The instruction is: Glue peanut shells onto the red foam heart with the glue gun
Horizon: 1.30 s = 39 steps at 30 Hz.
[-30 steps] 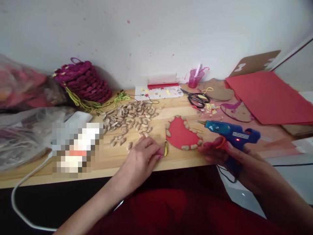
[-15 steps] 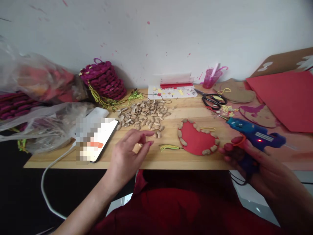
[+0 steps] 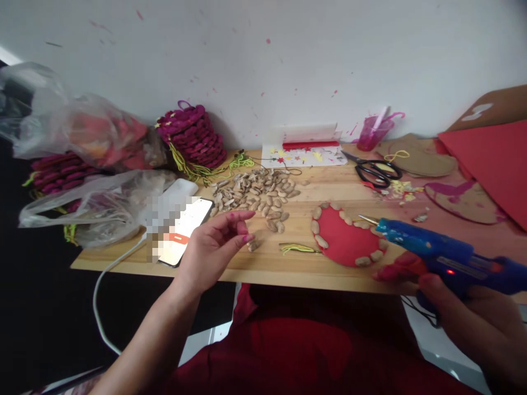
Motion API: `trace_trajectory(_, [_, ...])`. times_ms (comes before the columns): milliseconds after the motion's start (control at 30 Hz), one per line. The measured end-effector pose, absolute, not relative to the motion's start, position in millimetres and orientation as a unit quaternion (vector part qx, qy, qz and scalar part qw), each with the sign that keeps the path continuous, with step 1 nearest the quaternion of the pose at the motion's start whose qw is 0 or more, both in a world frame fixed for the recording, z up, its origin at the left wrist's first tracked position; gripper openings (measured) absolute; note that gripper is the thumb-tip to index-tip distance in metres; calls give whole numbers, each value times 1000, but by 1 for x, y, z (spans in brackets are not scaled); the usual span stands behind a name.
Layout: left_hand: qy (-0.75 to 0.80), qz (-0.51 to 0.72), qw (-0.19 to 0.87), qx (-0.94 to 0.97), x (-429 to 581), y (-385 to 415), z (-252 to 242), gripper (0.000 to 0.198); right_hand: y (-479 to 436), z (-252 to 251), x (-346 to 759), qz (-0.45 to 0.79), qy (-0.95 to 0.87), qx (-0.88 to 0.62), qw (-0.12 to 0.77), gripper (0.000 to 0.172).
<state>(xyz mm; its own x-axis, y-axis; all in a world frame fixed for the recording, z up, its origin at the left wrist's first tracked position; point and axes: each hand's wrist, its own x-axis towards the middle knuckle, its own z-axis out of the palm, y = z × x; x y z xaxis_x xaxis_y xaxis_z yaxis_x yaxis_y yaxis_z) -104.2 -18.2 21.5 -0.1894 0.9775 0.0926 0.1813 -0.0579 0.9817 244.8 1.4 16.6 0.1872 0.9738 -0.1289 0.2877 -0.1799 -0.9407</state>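
Observation:
My right hand (image 3: 465, 312) is wrapped round the handle of a blue glue gun (image 3: 436, 247) with a small red light on. The gun's metal nozzle points left, over the right edge of a red heart-shaped piece (image 3: 346, 236) with peanut shells glued along parts of its rim. A yellow-green tassel (image 3: 298, 248) sticks out from the piece's left side. Above the table's front edge, my left hand (image 3: 218, 247) has thumb and forefinger apart and nothing between them. One peanut shell (image 3: 252, 246) lies just by the thumb tip; beyond spreads a pile of peanut shells (image 3: 255, 189).
A phone (image 3: 187, 230) and white power bank (image 3: 177, 192) lie left, near plastic bags (image 3: 111, 131) and a purple woven piece (image 3: 191, 134). Black scissors (image 3: 374, 170), a pink cup (image 3: 370, 131), cardboard pieces (image 3: 420, 156) and red sheets (image 3: 489, 159) occupy the right.
The glue gun has come closer to me and turned more level, its nozzle now near the heart's right edge. My left fingers have spread slightly. The whole view has shifted a little.

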Motion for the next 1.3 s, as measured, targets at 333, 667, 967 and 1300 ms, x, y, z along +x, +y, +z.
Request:
trace_trajectory(333, [488, 581, 531, 378, -97, -17, 19, 34, 25, 6, 255, 550, -364, -568, 493, 27])
trace_trajectory(667, [462, 599, 562, 334, -89, -14, 22, 35, 20, 16, 243, 558, -344, -565, 501, 25])
trace_trajectory(967, [459, 603, 568, 322, -84, -16, 20, 34, 26, -1, 253, 542, -375, -534, 530, 36])
trace_trajectory(1300, [444, 616, 579, 298, -76, -17, 20, 38, 22, 7, 246, 546, -370, -528, 536, 35])
